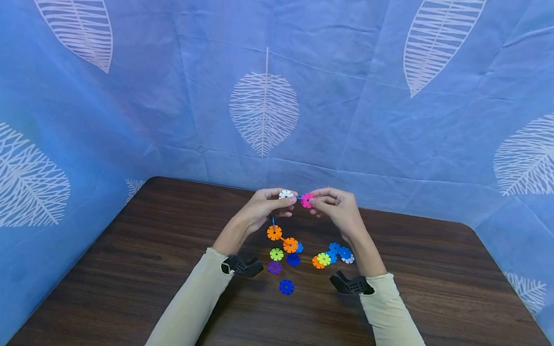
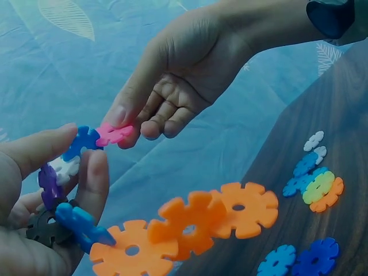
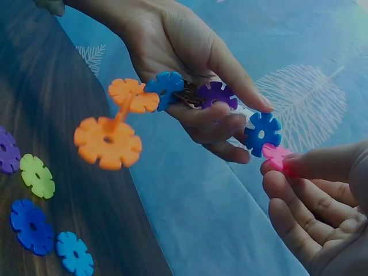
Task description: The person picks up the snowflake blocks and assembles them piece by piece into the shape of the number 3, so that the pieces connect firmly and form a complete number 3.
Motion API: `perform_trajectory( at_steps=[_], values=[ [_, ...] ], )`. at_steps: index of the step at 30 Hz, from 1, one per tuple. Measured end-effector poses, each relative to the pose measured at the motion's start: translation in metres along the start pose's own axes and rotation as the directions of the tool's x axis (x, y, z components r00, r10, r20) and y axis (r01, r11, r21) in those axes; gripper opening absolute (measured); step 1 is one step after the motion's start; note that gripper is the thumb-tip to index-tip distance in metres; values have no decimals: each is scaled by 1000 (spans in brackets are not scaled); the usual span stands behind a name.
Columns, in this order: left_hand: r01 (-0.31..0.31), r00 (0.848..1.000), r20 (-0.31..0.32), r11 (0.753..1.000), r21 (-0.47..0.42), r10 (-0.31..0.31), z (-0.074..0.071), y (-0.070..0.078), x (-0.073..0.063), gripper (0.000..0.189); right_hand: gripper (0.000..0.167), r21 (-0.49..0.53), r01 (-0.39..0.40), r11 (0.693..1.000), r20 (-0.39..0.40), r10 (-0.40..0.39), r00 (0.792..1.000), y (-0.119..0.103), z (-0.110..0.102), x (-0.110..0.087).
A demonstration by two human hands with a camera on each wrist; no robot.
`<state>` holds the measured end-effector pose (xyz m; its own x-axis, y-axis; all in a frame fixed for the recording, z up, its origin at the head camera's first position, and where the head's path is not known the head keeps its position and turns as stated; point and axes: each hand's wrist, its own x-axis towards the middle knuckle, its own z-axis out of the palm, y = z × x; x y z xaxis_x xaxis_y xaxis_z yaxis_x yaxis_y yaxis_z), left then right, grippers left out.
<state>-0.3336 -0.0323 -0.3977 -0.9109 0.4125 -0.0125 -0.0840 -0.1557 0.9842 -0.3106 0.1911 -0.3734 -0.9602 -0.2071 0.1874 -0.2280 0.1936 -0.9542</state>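
1. Brown table, blue cloth behind it.
2. Above table: left hand grips chain, right hand pinches pink disc against its end.
3. Crooked push could pop joints; dangling orange discs might drag chain loose.

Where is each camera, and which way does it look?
Head: on the head, looking forward and down at the table; left hand, right hand and sleeves show.
Left wrist: worn there, looking at the pink disc; both hands show.
Right wrist: worn there, facing the pink disc from the other side; both hands show.
Wrist views share the pink disc and orange discs.
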Motion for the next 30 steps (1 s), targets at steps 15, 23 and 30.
perform_trajectory(
  at_steps=[15, 23, 30],
  values=[
    [-38, 999, -19, 999, 22, 39, -1, 0, -3, 30, 24, -56, 71, 996, 18, -70, 997, -3, -2, -2],
    [-40, 999, -13, 998, 46, 41, 0, 0, -3, 29, 22, -71, 128, 989, 25, -127, 992, -1, -3, -2],
    [-53, 999, -9, 997, 51, 54, 2, 3, -5, 29, 21, -58, 140, 989, 16, -139, 990, -2, -2, -2]
  ],
)
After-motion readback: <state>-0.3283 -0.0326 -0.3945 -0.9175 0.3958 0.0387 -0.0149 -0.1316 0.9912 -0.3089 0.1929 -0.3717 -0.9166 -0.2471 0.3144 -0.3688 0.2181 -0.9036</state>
